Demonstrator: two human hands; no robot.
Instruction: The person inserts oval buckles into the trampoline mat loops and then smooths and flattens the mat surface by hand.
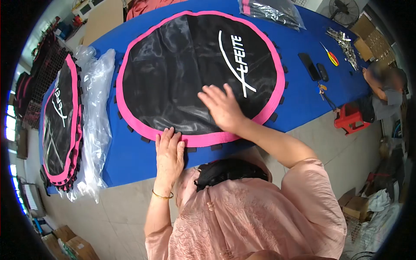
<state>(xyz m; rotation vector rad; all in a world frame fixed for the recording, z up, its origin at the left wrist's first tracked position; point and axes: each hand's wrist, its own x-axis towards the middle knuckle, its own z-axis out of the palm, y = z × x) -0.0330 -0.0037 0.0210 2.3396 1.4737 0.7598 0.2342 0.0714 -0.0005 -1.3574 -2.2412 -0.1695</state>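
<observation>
A round black trampoline mat [169,73] with a pink border and white lettering lies spread on the blue table [130,169]. Black tabs stick out around its rim. My left hand [170,149] rests on the near pink border, fingers laid flat over it. Over the black mesh, right of the middle, is my right hand [222,106], its fingers spread and palm down. Whether that palm presses on the mesh or hovers just above it, I cannot tell. Neither hand grips anything.
Stacked similar mats [65,121] and clear plastic bags [93,121] lie at the left. A bagged mat [273,13] is at the far edge. On the right are a phone [308,66], a red-yellow-handled tool [332,58], metal pieces [344,43], a red stool [351,119] and another person [388,93].
</observation>
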